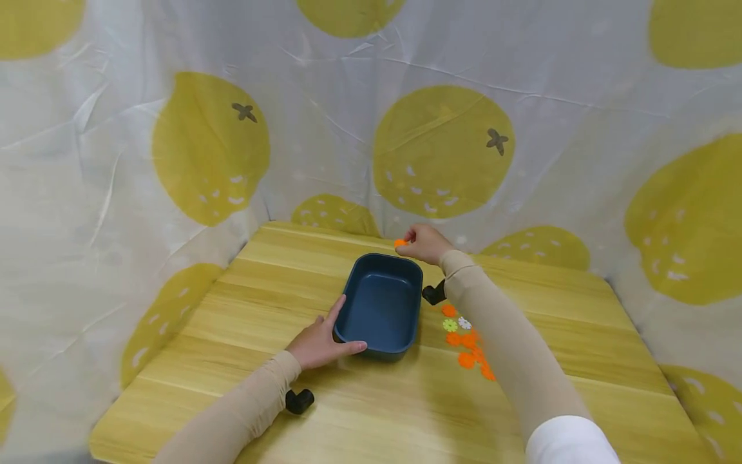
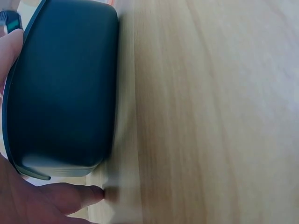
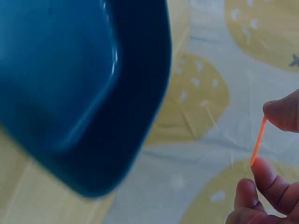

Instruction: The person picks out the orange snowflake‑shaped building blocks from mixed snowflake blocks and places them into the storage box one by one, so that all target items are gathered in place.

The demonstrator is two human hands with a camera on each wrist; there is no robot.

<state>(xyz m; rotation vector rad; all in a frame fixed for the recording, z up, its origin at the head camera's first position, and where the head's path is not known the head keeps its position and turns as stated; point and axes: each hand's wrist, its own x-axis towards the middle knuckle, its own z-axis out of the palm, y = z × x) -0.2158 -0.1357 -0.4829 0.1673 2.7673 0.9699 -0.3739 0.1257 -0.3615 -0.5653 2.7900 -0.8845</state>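
Note:
A dark blue rectangular tub [image 1: 379,309] with rounded corners stands on the wooden table. At its near left corner my left hand [image 1: 321,341] holds it, thumb over the near rim and index finger up along the left side. The left wrist view shows the outer wall of the tub [image 2: 65,84] from low down. Past the far right corner of the tub, my right hand [image 1: 428,245] pinches a thin orange disc [image 1: 400,243] between thumb and finger. Edge-on, the orange disc [image 3: 258,141] looks like a flat strip in the right wrist view.
Several orange flower-shaped discs [image 1: 466,359], with a yellow-green one [image 1: 450,325] and a white one [image 1: 464,323], lie right of the tub, partly hidden by my right forearm. Black wrist-camera parts [image 1: 299,401] show by both forearms. A lemon-print curtain [image 1: 324,129] hangs behind the table [image 1: 232,335].

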